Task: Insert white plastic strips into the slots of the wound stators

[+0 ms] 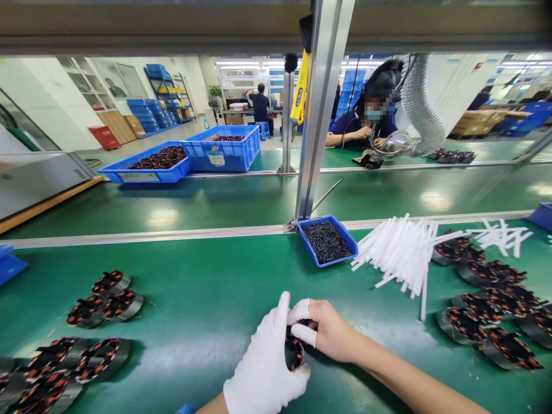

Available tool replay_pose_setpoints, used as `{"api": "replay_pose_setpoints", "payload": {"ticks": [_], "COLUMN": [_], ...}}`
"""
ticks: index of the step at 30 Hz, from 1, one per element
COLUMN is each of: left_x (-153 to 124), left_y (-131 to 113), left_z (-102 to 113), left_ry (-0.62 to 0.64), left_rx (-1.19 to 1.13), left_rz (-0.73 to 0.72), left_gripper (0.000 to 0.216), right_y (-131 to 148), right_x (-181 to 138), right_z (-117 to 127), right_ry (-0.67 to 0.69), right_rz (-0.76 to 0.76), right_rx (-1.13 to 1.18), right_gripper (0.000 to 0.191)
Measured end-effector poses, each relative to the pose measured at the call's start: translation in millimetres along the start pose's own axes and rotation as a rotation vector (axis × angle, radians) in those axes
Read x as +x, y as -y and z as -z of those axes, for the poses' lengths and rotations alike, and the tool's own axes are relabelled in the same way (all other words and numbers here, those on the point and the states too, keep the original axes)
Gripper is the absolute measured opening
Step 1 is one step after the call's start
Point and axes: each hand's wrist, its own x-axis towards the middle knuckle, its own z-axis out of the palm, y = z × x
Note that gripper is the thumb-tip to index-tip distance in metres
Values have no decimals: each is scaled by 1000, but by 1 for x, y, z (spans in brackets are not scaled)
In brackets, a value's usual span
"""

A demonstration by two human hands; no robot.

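My left hand (268,359), in a white glove, is wrapped round a motor stator (295,352) with a dark core and orange-copper windings. White finger cots cover the fingertips of my right hand (325,328); they are closed on the stator's far edge. Whether they also pinch some small part there is hidden. Beyond my hands stands a small blue tray (350,256) full of short black tubes (325,238). To its right, white strips (401,253) lie in a loose pile.
More stators (485,307) cluster at the right, and further stators (101,359) stand at the left. A metal post (317,115) with a yellow cutter (301,89) rises behind the tray. Blue bins (224,150) stand across the bench. A masked co-worker (366,123) sits opposite.
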Motion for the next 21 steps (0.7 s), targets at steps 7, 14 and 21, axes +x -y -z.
{"api": "replay_pose_setpoints", "payload": {"ticks": [7,14,21], "left_x": [-1,1,0], "left_y": [2,-2,-4], "left_z": [-2,1,1], "left_ry": [-17,4,-21], "left_rx": [-16,-41,-11], "left_rz": [-11,-1,20], "left_gripper": [90,90,89], "right_y": [3,5,-4], "right_x": [4,5,9], "right_z": [-2,-5,-6], "right_ry": [-35,-59,19], "right_rz": [-53,-116,-119], "right_rx": [124,191,330], "right_gripper": [16,19,12]}}
